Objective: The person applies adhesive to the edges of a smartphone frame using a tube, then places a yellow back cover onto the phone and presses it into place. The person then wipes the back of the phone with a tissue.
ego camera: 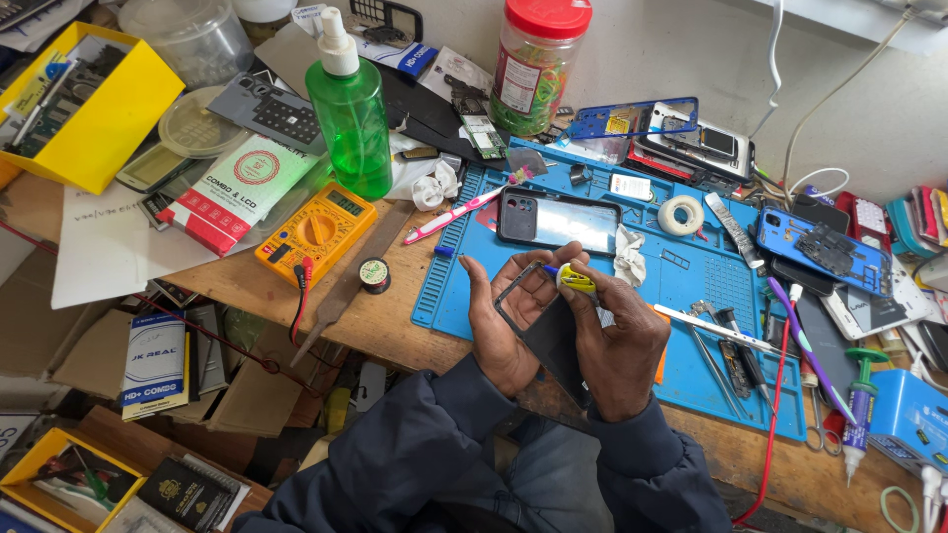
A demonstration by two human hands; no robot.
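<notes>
My left hand (504, 321) cradles a thin black phone frame (549, 336) above the near edge of the blue work mat (711, 286). My right hand (622, 341) pinches a small yellow-handled tool (576, 280) whose tip rests on the frame's upper edge. Both wrists are in dark sleeves. A phone (556, 219) lies face down on the mat just beyond the hands, with a crumpled white cloth (628, 255) beside it.
A green spray bottle (349, 109), an orange multimeter (316, 229), a red-lidded jar (531, 64), a tape roll (680, 214), a pink toothbrush (456, 212) and tweezers (716, 329) surround the mat. Phone parts crowd the right side; a yellow box (94, 109) sits at the far left.
</notes>
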